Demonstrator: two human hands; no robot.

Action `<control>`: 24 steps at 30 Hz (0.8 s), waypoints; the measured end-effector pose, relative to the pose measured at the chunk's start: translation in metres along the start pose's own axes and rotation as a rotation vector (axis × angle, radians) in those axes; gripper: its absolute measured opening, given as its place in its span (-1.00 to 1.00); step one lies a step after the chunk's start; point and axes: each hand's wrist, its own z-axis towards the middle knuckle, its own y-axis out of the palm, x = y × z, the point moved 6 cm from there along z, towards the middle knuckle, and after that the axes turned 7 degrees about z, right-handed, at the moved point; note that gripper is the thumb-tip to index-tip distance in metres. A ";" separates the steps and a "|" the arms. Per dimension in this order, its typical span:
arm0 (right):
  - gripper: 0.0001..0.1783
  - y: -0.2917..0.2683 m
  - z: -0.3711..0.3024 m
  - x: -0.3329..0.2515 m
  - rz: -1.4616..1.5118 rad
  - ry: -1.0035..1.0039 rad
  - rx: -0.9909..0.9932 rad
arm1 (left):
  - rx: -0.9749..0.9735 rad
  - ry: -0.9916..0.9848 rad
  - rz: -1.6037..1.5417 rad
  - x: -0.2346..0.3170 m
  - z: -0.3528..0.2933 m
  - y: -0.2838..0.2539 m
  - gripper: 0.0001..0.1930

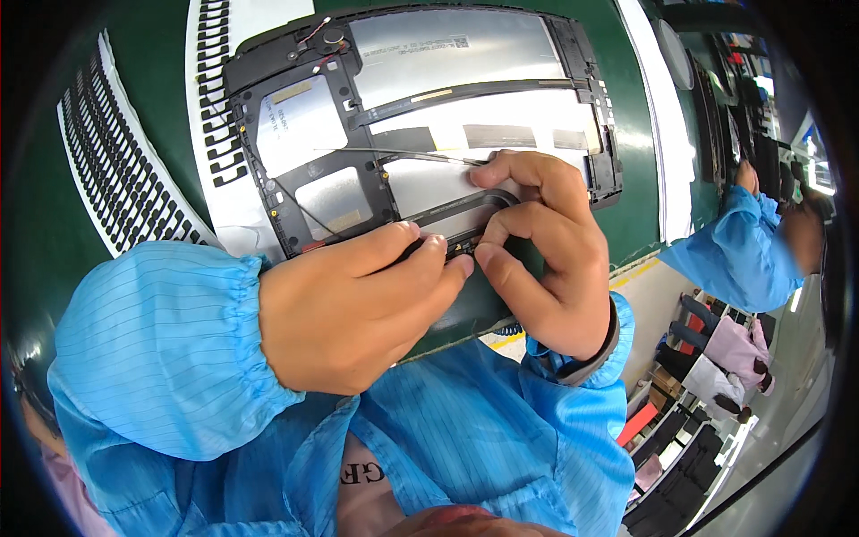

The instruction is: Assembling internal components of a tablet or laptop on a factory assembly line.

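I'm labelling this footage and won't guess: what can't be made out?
All in the head view:
Open device: near edge partly covered by the left hand.
Thin metal tool: right end hidden by the right hand.
Green table: left side cut off by the dark fisheye rim.
Co-worker in blue: head blurred; what their hand touches is too small to tell.
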 end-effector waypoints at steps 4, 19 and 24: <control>-0.89 -0.006 -0.002 -0.003 -0.041 -0.064 0.062 | 0.061 0.013 -0.068 -0.004 -0.004 0.002 -0.68; -0.80 -0.007 -0.009 0.000 -0.076 -0.179 -0.002 | 0.079 -0.004 -0.084 -0.004 -0.003 0.001 -0.71; -0.77 -0.004 -0.009 -0.005 -0.156 -0.252 0.036 | 0.089 -0.002 -0.059 -0.004 -0.004 0.001 -0.72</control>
